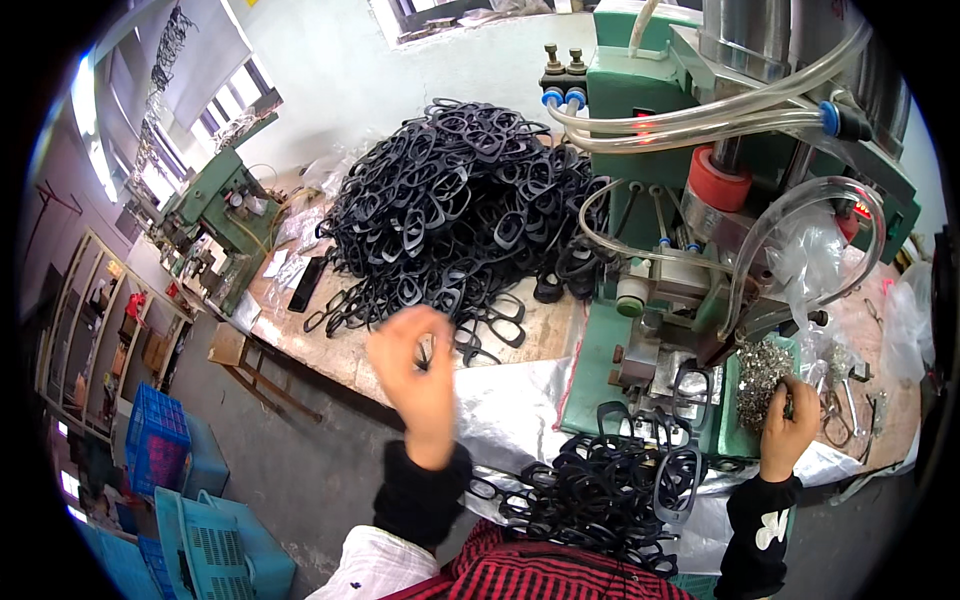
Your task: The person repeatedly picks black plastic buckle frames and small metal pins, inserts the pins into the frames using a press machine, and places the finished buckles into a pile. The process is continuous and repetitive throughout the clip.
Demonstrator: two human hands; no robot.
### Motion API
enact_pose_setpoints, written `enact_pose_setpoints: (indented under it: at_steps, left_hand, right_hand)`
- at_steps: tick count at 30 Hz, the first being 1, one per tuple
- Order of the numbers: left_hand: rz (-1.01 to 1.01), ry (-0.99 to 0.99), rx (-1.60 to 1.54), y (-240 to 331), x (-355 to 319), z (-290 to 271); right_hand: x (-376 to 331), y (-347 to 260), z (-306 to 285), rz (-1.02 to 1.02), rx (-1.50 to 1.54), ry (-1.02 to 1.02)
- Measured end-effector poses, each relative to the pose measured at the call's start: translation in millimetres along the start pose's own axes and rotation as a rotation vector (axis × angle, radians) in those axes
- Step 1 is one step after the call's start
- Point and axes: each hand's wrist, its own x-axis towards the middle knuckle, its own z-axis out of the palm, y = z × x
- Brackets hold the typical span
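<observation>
My left hand (415,370) is raised in front of a large heap of black plastic eyeglass frames (440,200). Its fingers curl inward but are smeared by motion, and I cannot tell whether anything is in them. My right hand (788,435) reaches into a green tray (735,430) of tiny metal parts (762,370). Those fingertips are pinched together at the edge of the parts; what they hold is hidden or too small to name. More black eyeglass frames (590,490) lie piled close to my body, between my forearms. One eyeglass frame (692,385) stands at the machine's metal fixture.
A green press machine (640,80) with clear air hoses (700,125) stands right of the heap. Scissors (835,420) and a wrench (850,405) lie right of the tray. A dark phone (307,284) rests on the table's left. Blue crates (158,440) and a wooden stool (260,365) stand on the floor.
</observation>
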Motion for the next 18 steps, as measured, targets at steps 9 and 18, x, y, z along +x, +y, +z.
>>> enact_pose_setpoints:
  at_steps: [9, 18]
  left_hand:
    - [-0.178, -0.371, 0.793, -136.8, -21.0, 52.0]
    - [-0.219, -0.225, 0.203, -71.9, -1.3, 40.1]
  right_hand:
    - [-7.1, -4.0, 16.2, 0.303, 0.307, -0.004]
    - [-49.9, 4.0, -34.8, 0.469, 0.322, 0.112]
